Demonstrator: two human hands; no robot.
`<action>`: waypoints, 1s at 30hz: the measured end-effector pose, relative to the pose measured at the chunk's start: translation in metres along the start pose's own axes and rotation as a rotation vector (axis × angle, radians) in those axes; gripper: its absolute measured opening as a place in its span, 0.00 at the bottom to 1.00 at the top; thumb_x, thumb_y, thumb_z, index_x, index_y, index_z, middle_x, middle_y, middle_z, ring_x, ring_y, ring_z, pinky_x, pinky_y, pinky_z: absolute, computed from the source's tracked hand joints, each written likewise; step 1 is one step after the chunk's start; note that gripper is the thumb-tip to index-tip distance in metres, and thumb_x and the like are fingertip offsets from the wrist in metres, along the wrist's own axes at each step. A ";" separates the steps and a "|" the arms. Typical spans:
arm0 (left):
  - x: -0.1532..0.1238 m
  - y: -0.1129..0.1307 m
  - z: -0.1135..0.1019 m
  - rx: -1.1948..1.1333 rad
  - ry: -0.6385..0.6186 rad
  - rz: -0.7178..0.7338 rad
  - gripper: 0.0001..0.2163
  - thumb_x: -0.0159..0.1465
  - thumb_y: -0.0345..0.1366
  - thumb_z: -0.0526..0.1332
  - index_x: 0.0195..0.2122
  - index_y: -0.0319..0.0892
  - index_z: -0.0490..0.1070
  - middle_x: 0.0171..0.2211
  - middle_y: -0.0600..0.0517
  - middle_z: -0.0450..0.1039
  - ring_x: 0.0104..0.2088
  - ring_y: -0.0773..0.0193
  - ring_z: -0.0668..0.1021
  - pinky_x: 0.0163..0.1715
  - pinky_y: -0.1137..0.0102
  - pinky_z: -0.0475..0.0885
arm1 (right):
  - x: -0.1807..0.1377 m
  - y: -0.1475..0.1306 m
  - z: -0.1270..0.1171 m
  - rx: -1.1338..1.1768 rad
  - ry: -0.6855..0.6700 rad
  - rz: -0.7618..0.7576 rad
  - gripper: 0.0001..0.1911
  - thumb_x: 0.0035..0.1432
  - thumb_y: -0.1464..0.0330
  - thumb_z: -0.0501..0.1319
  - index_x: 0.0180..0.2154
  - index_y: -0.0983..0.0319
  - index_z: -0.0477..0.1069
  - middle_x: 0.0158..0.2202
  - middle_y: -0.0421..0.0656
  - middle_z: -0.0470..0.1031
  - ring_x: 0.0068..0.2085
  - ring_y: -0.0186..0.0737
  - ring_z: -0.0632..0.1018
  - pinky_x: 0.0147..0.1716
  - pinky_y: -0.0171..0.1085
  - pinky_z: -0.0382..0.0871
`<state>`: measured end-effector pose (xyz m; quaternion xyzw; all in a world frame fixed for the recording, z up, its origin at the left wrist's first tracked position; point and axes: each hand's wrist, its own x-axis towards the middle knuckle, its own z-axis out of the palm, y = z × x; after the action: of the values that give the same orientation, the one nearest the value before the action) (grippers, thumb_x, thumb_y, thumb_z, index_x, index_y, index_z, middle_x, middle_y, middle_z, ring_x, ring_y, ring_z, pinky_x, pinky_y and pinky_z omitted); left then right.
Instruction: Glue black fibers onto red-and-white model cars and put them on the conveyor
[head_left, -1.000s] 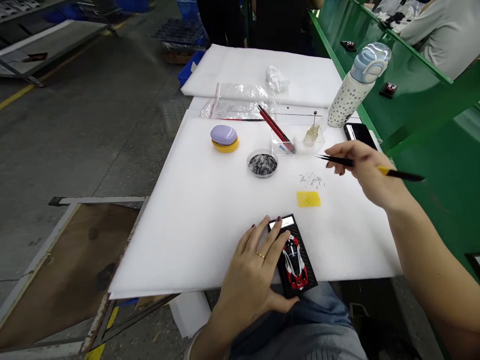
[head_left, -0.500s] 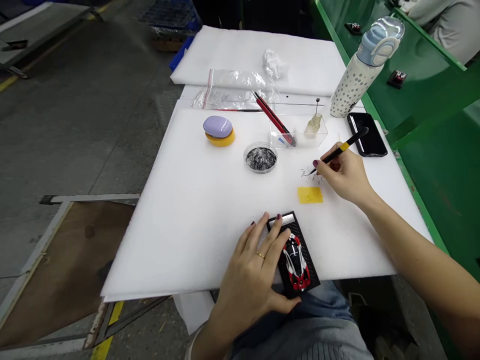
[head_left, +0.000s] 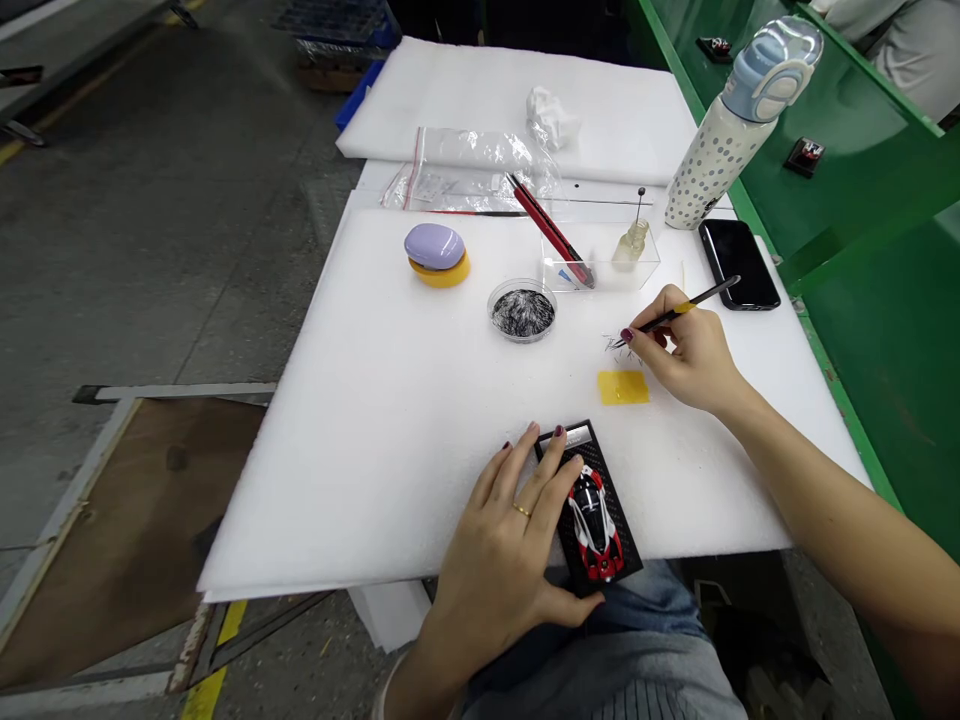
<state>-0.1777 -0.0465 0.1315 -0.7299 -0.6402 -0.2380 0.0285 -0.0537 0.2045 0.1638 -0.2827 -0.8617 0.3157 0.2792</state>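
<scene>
"Two hands at work; where's the model car [head_left: 596, 520]?"

"Near, on its black base [head_left: 622, 553], at the near edge of the white sheet [head_left: 375, 430]. The left hand [head_left: 504, 545] lies over the base's left side, fingers spread."

"And the right hand [head_left: 694, 355]?"

"Farther off, to the right, pinching tweezers [head_left: 709, 293] between thumb and fingers, tips down among loose dark slivers [head_left: 628, 356]. Whether they grip one, I can't tell."

"How far along, then?"

"Partway, I'd judge. Those slivers lie apart from the heap in the round dish [head_left: 521, 340] to their left, so they look set out but not used. The yellow piece [head_left: 622, 388] lies just nearer, untouched. Whether the car carries any sliver, I can't tell."
</scene>
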 end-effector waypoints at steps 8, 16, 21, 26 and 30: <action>-0.001 0.000 -0.001 -0.002 -0.006 -0.011 0.47 0.50 0.59 0.70 0.63 0.30 0.63 0.65 0.34 0.68 0.67 0.35 0.67 0.60 0.48 0.68 | -0.001 -0.002 0.001 0.088 0.069 0.098 0.13 0.57 0.60 0.68 0.28 0.57 0.66 0.22 0.38 0.69 0.23 0.35 0.68 0.23 0.38 0.60; -0.002 0.001 0.000 0.011 -0.005 -0.009 0.48 0.50 0.61 0.70 0.64 0.30 0.63 0.66 0.35 0.67 0.67 0.35 0.67 0.60 0.48 0.68 | -0.037 -0.008 -0.012 0.470 0.139 0.303 0.20 0.52 0.58 0.75 0.26 0.58 0.67 0.23 0.39 0.74 0.24 0.35 0.76 0.22 0.36 0.66; -0.003 0.000 0.000 0.007 -0.003 -0.015 0.47 0.54 0.63 0.67 0.64 0.31 0.62 0.66 0.35 0.68 0.67 0.36 0.67 0.60 0.48 0.67 | -0.052 -0.002 -0.007 0.560 0.080 0.314 0.24 0.47 0.57 0.78 0.22 0.59 0.65 0.25 0.41 0.78 0.27 0.36 0.78 0.27 0.37 0.72; -0.004 0.001 0.001 0.005 -0.012 -0.019 0.47 0.54 0.64 0.67 0.64 0.31 0.62 0.66 0.34 0.67 0.67 0.35 0.67 0.61 0.49 0.66 | -0.051 -0.006 -0.004 0.537 0.079 0.335 0.22 0.41 0.61 0.80 0.21 0.59 0.68 0.25 0.41 0.79 0.28 0.37 0.78 0.26 0.37 0.71; -0.004 0.001 0.001 -0.012 -0.013 -0.038 0.46 0.55 0.63 0.66 0.65 0.34 0.61 0.66 0.35 0.67 0.67 0.36 0.67 0.63 0.50 0.64 | -0.051 -0.009 -0.005 0.512 0.060 0.341 0.22 0.42 0.59 0.80 0.21 0.59 0.68 0.26 0.41 0.79 0.28 0.37 0.77 0.26 0.38 0.72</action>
<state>-0.1766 -0.0500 0.1293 -0.7192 -0.6527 -0.2377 0.0155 -0.0186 0.1668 0.1576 -0.3529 -0.6856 0.5565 0.3095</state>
